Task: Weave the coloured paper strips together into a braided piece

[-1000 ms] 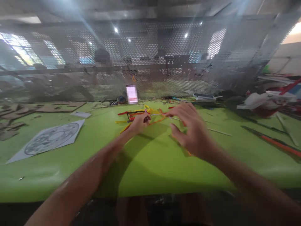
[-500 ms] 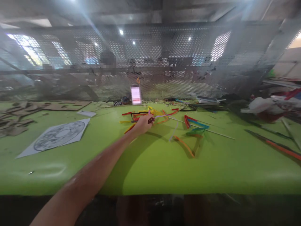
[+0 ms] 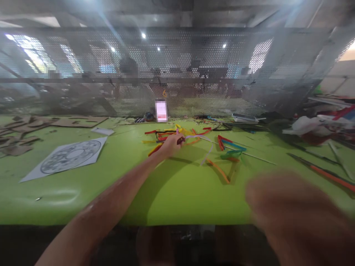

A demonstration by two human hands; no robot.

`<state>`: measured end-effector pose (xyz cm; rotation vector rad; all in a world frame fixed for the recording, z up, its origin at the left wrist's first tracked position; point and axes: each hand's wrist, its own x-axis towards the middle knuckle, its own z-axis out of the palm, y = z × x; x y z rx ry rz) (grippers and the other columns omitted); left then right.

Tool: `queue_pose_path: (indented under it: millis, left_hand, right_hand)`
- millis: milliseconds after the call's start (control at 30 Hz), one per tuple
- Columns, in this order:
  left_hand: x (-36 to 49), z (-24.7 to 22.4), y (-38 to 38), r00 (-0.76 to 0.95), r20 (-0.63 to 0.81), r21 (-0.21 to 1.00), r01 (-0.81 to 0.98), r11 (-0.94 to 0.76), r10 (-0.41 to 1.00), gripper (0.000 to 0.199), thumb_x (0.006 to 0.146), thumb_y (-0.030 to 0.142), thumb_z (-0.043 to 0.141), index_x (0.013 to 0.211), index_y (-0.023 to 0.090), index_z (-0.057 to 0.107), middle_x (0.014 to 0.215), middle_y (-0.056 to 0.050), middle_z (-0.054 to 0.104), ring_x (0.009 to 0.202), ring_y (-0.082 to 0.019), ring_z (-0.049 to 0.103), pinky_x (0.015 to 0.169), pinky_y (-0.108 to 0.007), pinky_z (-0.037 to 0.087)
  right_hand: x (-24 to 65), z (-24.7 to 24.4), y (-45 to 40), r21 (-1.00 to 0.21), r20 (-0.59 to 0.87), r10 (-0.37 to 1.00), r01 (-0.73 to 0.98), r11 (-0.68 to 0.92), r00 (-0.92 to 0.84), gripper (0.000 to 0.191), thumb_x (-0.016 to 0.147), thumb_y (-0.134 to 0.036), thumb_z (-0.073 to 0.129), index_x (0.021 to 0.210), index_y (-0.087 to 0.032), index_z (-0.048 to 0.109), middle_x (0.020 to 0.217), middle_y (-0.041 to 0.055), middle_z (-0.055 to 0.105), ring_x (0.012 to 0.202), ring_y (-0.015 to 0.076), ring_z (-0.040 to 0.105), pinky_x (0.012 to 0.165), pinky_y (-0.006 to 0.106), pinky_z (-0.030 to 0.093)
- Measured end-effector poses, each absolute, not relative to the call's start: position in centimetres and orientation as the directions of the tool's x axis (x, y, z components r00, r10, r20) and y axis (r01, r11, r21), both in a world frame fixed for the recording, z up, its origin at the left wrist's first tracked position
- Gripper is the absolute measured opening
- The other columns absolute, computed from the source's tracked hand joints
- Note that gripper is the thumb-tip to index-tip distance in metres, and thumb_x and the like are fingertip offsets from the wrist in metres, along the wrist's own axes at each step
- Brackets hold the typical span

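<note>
My left hand (image 3: 174, 145) reaches to the middle of the green table (image 3: 188, 199), its fingers closed on a thin purple strip (image 3: 211, 149) that trails to the right. Yellow strips (image 3: 183, 130) and a red strip (image 3: 151, 132) lie around that hand. My right hand (image 3: 280, 195) is a blur over the table at the lower right, so its fingers cannot be made out. Beyond it lie an orange strip bent at an angle (image 3: 219, 170), a green piece (image 3: 231, 153) and a red and blue bent strip (image 3: 221, 142).
A printed sheet (image 3: 59, 159) and cardboard pieces (image 3: 79, 122) lie at the left. A lit phone (image 3: 161, 111) stands by the perforated metal screen (image 3: 183, 88). Orange-edged scissors or a similar tool (image 3: 330, 177) and white plastic (image 3: 302, 125) are at the right.
My right hand has come into view at the lower right. My left hand, with the purple strip, has stayed in nearly the same place.
</note>
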<state>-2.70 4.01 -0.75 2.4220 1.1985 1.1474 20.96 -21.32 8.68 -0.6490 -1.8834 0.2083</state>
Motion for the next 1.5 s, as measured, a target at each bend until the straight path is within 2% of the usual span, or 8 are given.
queue_pose_path:
  millis: [100, 200, 333, 467, 633, 867, 1267, 1500]
  left_hand:
    - [-2.3, -0.7, 3.5, 0.345, 0.599, 0.492, 0.552, -0.673, 0.722, 0.009, 0.083, 0.015, 0.058, 0.088, 0.014, 0.066, 0.071, -0.002, 0.065, 0.061, -0.012, 0.054, 0.063, -0.024, 0.042]
    - [-2.1, -0.6, 3.1, 0.31, 0.624, 0.514, 0.529, -0.676, 0.717, 0.011, 0.083, 0.017, 0.057, 0.09, 0.014, 0.066, 0.068, 0.0, 0.063, 0.058, -0.01, 0.05, 0.061, -0.022, 0.041]
    - [-2.2, -0.7, 3.5, 0.274, 0.628, 0.523, 0.545, -0.656, 0.728, 0.009, 0.083, 0.018, 0.057, 0.086, 0.013, 0.065, 0.062, 0.002, 0.058, 0.056, -0.009, 0.047, 0.059, -0.021, 0.039]
    - [-2.2, -0.8, 3.8, 0.324, 0.627, 0.484, 0.551, -0.68, 0.708, 0.012, 0.085, 0.021, 0.055, 0.087, 0.014, 0.065, 0.069, -0.001, 0.061, 0.061, -0.013, 0.051, 0.06, -0.024, 0.041]
    - [-3.2, 0.2, 3.9, 0.367, 0.59, 0.43, 0.611, -0.665, 0.719, 0.025, 0.084, 0.019, 0.06, 0.108, 0.015, 0.064, 0.087, -0.006, 0.068, 0.078, -0.018, 0.06, 0.075, -0.03, 0.048]
    - [-7.2, -0.1, 5.9, 0.175, 0.573, 0.339, 0.839, -0.426, 0.8, 0.01, 0.085, 0.015, 0.056, 0.086, 0.013, 0.065, 0.087, -0.012, 0.066, 0.089, -0.025, 0.057, 0.082, -0.038, 0.047]
    - [-7.3, -0.8, 6.0, 0.231, 0.626, 0.238, 0.853, -0.465, 0.745, 0.008, 0.083, 0.017, 0.056, 0.08, 0.018, 0.064, 0.086, -0.008, 0.066, 0.09, -0.023, 0.056, 0.084, -0.035, 0.046]
    - [-5.9, 0.1, 4.5, 0.172, 0.686, 0.139, 0.923, -0.359, 0.707, 0.014, 0.086, 0.021, 0.057, 0.073, 0.018, 0.062, 0.073, -0.008, 0.063, 0.078, -0.023, 0.055, 0.075, -0.035, 0.043]
  right_hand:
    - [18.9, 9.9, -15.5, -0.61, 0.643, 0.678, 0.297, 0.735, -0.357, 0.045, 0.084, -0.002, 0.051, 0.122, -0.026, 0.057, 0.081, -0.0008, 0.065, 0.073, 0.0143, 0.064, 0.068, 0.029, 0.054]
    - [16.9, 8.8, -8.9, -0.8, 0.285, 0.796, 0.324, 0.504, -0.533, 0.074, 0.075, 0.0, 0.05, 0.144, -0.022, 0.039, 0.072, -0.0032, 0.064, 0.061, 0.0125, 0.06, 0.054, 0.024, 0.049]
    - [15.4, 6.0, -2.6, -0.821, 0.161, 0.901, 0.452, 0.349, -0.402, 0.072, 0.074, -0.002, 0.053, 0.142, -0.021, 0.04, 0.069, -0.004, 0.061, 0.056, 0.0118, 0.056, 0.049, 0.022, 0.045]
    - [15.0, 4.8, 0.6, -0.737, 0.317, 0.897, 0.515, 0.438, -0.308, 0.049, 0.072, 0.0, 0.054, 0.119, -0.016, 0.056, 0.098, 0.0063, 0.067, 0.078, 0.0154, 0.063, 0.07, 0.029, 0.053]
    - [17.0, 3.1, 2.0, -0.631, 0.459, 0.859, 0.598, 0.494, -0.225, 0.029, 0.073, -0.003, 0.055, 0.1, -0.014, 0.06, 0.1, 0.0101, 0.068, 0.091, 0.0199, 0.064, 0.087, 0.036, 0.051]
    - [20.0, 0.6, 2.9, -0.611, 0.476, 0.864, 0.645, 0.46, -0.165, 0.035, 0.072, -0.004, 0.054, 0.104, -0.015, 0.062, 0.097, 0.0105, 0.069, 0.089, 0.0231, 0.064, 0.086, 0.038, 0.05]
    - [19.5, 0.1, 2.6, -0.583, 0.473, 0.859, 0.661, 0.472, -0.196, 0.04, 0.074, -0.003, 0.056, 0.111, -0.017, 0.061, 0.096, 0.0077, 0.07, 0.092, 0.0216, 0.065, 0.088, 0.036, 0.05]
    - [19.2, 0.3, 2.5, -0.59, 0.428, 0.875, 0.662, 0.461, -0.228, 0.039, 0.075, -0.005, 0.059, 0.112, -0.015, 0.062, 0.097, 0.009, 0.07, 0.086, 0.0203, 0.065, 0.085, 0.035, 0.051]
